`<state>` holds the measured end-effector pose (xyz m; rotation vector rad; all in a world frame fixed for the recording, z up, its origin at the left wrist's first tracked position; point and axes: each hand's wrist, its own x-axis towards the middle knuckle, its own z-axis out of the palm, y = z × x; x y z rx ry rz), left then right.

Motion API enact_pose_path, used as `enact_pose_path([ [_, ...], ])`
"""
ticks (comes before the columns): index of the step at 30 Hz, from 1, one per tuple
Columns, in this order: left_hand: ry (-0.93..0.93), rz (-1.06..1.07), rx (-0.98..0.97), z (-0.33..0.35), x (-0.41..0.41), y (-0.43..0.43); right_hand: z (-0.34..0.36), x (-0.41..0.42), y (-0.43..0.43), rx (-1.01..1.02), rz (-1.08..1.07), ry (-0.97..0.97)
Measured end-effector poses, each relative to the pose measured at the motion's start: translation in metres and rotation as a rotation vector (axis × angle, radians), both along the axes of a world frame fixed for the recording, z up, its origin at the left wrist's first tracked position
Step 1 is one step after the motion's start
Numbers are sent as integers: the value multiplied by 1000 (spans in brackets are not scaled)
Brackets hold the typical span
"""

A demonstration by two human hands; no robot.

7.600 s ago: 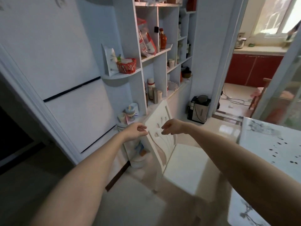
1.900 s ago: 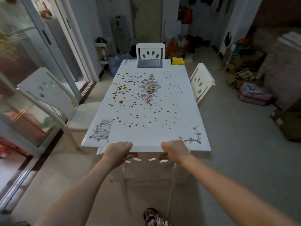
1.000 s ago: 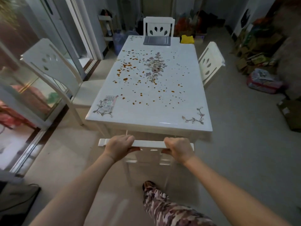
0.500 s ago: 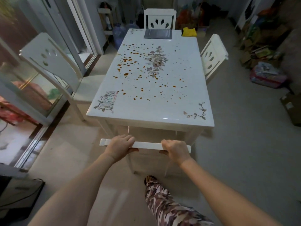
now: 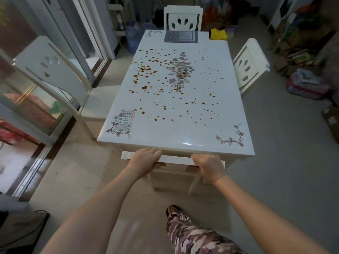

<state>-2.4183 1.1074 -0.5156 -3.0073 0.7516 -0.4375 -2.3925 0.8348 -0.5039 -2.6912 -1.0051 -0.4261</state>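
Observation:
A white chair (image 5: 177, 159) stands at the near end of a white table (image 5: 183, 129) with a flower print and many brown spots. Only the chair's top rail and part of its back and legs show; its seat is hidden under the table edge. My left hand (image 5: 145, 160) grips the left part of the top rail, fingers curled over it. My right hand (image 5: 209, 166) grips the right part the same way.
Three more white chairs stand at the left (image 5: 55, 77), right (image 5: 250, 66) and far end (image 5: 183, 18). A grey mat (image 5: 180, 36) and yellow cloth (image 5: 218, 34) lie at the far end. Glass doors are left; boxes and bags (image 5: 306, 83) clutter the right floor. My leg (image 5: 185, 230) is below.
The chair has slid closer to the table, its rail now at the table's edge. Both hands keep their grip on the rail. My leg has stepped forward.

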Motion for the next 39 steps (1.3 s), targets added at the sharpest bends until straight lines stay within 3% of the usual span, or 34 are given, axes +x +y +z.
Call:
enact_pose_path([
  [2, 86, -1, -17, 0, 2, 2, 1, 2, 1, -40, -9, 50],
  [4, 224, 10, -27, 9, 1, 4, 4, 7, 4, -182, -60, 256],
  [6, 522, 39, -72, 27, 5, 8, 26, 20, 7, -387, -41, 567],
  [9, 1069, 188, -354, 63, 27, 27, 77, 72, 27, -531, 114, 1022],
  [11, 1186, 226, -430, 84, 53, 42, 103, 118, 53, -489, 170, 1103],
  [16, 941, 397, -573, 124, 111, 103, 142, 209, 146, -219, 94, 930],
  [23, 686, 657, -812, 148, 129, 226, 152, 236, 287, 56, 72, 950],
  [39, 384, 780, -903, 177, 78, 557, 180, 182, 631, 226, 80, 903],
])
